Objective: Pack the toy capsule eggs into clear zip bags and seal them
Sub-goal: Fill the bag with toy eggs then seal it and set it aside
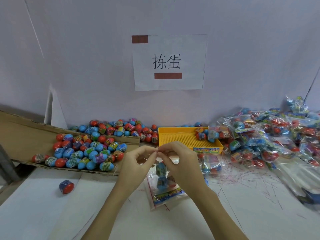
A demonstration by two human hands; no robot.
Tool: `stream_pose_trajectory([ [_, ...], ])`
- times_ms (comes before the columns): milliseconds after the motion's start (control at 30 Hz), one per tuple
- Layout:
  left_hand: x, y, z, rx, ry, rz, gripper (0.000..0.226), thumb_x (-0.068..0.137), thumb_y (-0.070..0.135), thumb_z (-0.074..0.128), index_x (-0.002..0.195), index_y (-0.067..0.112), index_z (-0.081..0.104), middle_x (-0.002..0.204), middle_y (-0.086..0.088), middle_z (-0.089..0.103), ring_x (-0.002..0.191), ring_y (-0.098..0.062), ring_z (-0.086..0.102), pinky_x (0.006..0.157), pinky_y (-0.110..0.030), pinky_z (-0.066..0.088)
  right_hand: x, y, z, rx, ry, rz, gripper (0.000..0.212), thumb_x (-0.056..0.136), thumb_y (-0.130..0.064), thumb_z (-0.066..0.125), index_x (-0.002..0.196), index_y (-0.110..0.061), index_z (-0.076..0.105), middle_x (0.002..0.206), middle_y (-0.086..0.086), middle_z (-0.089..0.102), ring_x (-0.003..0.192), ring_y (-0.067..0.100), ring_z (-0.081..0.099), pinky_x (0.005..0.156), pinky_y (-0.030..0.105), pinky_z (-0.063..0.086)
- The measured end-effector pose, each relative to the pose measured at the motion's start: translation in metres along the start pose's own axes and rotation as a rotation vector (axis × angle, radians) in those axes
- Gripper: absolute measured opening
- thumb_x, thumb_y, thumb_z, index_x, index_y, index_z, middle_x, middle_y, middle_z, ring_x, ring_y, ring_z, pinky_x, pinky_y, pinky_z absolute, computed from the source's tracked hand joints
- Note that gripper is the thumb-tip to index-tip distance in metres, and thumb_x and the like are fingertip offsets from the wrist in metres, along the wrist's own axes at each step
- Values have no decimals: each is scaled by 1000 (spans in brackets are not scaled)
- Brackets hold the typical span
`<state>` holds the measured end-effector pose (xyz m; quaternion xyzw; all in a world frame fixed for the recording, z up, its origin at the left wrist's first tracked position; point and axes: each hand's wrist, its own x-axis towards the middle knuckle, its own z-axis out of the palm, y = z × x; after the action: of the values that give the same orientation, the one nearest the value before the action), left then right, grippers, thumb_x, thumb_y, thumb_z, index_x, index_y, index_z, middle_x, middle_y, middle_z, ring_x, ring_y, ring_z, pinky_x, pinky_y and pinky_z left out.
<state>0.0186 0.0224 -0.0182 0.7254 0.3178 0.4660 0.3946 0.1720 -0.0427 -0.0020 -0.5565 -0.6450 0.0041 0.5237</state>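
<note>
Pinching the top edge of a clear plastic zip bag [160, 186] holding blue and red capsule eggs [161, 177], left hand [136, 163] and right hand [180, 161] fingertips meeting, yellow perforated plastic tray [181, 138] just beyond them

Above and beyond your pinching hands, a white paper sign [169, 62] on the wall reads "拣蛋" in large black characters, with a brown bar at its top left corner and another beneath the characters. The eggs [86, 149] to the left of your grip carry printed bands, but their lettering is too small to read. The same holds for the coloured header strip [167, 194] of the bag under your hands, nearer you than the pinch.
</note>
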Motion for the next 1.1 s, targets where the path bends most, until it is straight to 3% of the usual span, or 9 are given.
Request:
stream_pose_trajectory([
  [200,-3,3,-1,240,6,216,19,96,9,70,105,24,78,92,18,74,85,-8,71,73,-23,58,0,3,-3,-64,-6,-56,7,89,-6,75,96,-8,76,92,0,72,79,9,66,74,20,56],
  [300,-4,4,2,307,-9,300,18,94,5,70,107,15,78,94,14,73,83,-10,69,70,-22,57,-1,4,-4,-54,-25,-19,7,89,-3,73,94,-8,73,90,-1,70,78,9,64,72,23,56],
  [533,-3,1,4,293,13,271,20,93,1,70,103,17,77,87,15,71,80,-10,69,68,-21,57,-2,3,1,52,-82,56,9,93,-9,71,102,-12,71,92,-5,71,85,6,67,77,16,56],
  [733,-3,5,0,288,-4,268,26,95,1,68,103,25,74,89,17,71,81,-11,70,69,-24,58,-3,3,1,41,-32,43,8,93,-8,72,100,-11,75,92,-2,73,83,6,69,77,11,54],
  [900,-3,3,-1,269,31,215,27,94,1,68,106,24,75,91,17,72,83,-12,71,70,-27,60,-3,3,5,146,10,226,9,96,-12,67,97,-20,68,87,-10,70,83,4,67,72,15,56],
  [1100,-4,4,2,217,68,171,25,92,8,74,104,30,76,85,17,74,81,-8,72,69,-25,60,-3,4,5,112,-67,119,13,92,-12,73,103,-18,69,97,-9,68,88,5,66,76,17,56],
])
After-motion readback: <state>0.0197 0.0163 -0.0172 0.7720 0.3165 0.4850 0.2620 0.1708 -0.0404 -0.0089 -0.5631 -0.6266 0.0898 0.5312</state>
